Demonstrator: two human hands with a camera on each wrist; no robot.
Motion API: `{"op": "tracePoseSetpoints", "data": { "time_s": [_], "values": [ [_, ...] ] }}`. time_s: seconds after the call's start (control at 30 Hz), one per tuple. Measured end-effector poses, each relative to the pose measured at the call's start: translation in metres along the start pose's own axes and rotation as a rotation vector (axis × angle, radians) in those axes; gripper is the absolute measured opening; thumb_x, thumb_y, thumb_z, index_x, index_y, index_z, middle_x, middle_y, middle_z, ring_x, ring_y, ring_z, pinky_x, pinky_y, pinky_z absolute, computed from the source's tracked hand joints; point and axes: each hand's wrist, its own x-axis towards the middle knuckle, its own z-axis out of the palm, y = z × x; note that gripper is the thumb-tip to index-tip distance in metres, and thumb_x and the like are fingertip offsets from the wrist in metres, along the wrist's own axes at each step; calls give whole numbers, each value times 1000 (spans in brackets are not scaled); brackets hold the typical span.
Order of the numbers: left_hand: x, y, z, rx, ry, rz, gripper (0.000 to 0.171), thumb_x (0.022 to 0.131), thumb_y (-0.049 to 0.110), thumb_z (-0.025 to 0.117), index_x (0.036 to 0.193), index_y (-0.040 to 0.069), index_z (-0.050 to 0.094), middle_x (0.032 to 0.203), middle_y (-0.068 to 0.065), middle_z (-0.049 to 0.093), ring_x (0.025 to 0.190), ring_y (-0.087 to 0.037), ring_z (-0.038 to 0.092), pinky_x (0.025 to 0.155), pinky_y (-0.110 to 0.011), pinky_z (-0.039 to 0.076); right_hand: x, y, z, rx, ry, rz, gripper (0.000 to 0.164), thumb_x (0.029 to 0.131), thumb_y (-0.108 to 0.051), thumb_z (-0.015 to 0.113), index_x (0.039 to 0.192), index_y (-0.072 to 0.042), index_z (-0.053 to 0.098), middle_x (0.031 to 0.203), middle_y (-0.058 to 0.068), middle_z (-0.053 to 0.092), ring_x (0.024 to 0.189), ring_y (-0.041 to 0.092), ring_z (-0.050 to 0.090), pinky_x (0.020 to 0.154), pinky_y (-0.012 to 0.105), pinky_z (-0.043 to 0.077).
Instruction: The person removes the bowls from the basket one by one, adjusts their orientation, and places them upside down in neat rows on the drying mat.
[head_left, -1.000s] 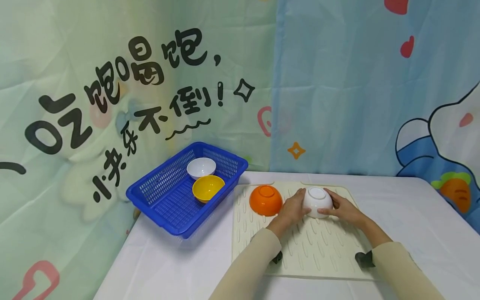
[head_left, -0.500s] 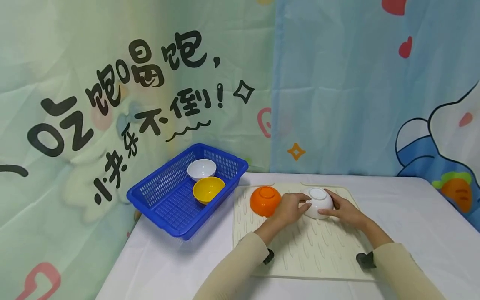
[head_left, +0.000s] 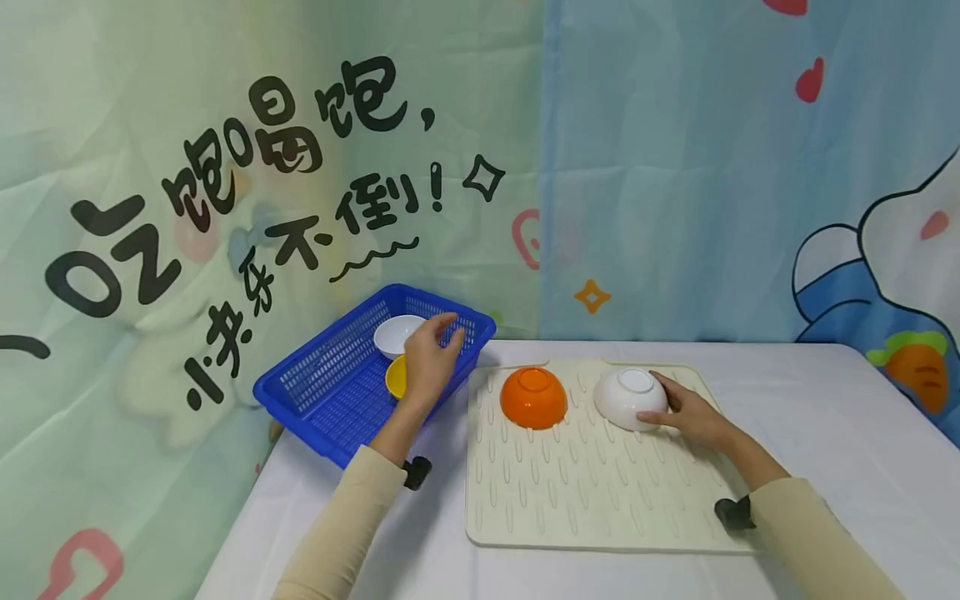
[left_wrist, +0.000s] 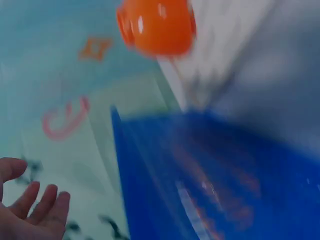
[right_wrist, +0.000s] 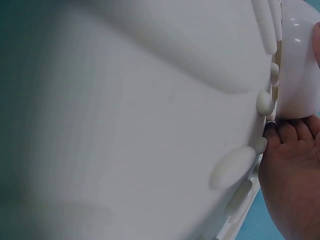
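Observation:
My left hand (head_left: 429,360) is over the near right side of the blue basket (head_left: 333,417), its fingers loosely bent and holding nothing. Beneath it, a yellow bowl (head_left: 394,379) is partly hidden, with a white bowl (head_left: 393,337) behind. On the cream ridged mat (head_left: 570,492), another white bowl (head_left: 624,405) lies upside down. My right hand (head_left: 697,417) holds that bowl's right side, thumb in front and fingers behind; the right wrist view shows the fingers (right_wrist: 287,132) against its wall. An upturned orange bowl (head_left: 533,400) is to its left.
The mat lies on a table covered with white cloth (head_left: 817,408). Printed curtains (head_left: 712,208) hang behind the table and along its left. The basket stands at the table's back left, close to the curtain.
My left hand has let go of the white bowl on the mat and moved left over the basket. The right hand has stayed at that bowl.

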Motion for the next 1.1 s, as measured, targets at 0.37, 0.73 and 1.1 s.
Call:
{"op": "tracePoseSetpoints", "data": {
  "time_s": [0.37,0.73,1.1],
  "values": [
    [25,-45,-56,-120,-118,-560,42,85,17,68,124,6,56,129,-18,48,121,-33,41,95,-41,42,-1,0,-3,-16,10,19,87,85,-24,67,144,6,12,144,33,19,130,49,18,100,61,23],
    [39,-50,-69,-191,-210,-649,42,88,21,64,127,7,54,133,-17,44,123,-33,40,102,-46,33,0,0,-4,-28,11,27,87,86,-25,66,145,6,10,144,33,18,130,48,20,100,59,25],
    [41,-80,-80,-45,-301,-675,42,87,17,65,126,6,55,135,-21,43,124,-37,38,102,-48,32,0,-3,0,-13,6,16,86,85,-22,67,144,6,11,144,33,18,130,49,17,101,61,21]
  ]
}}
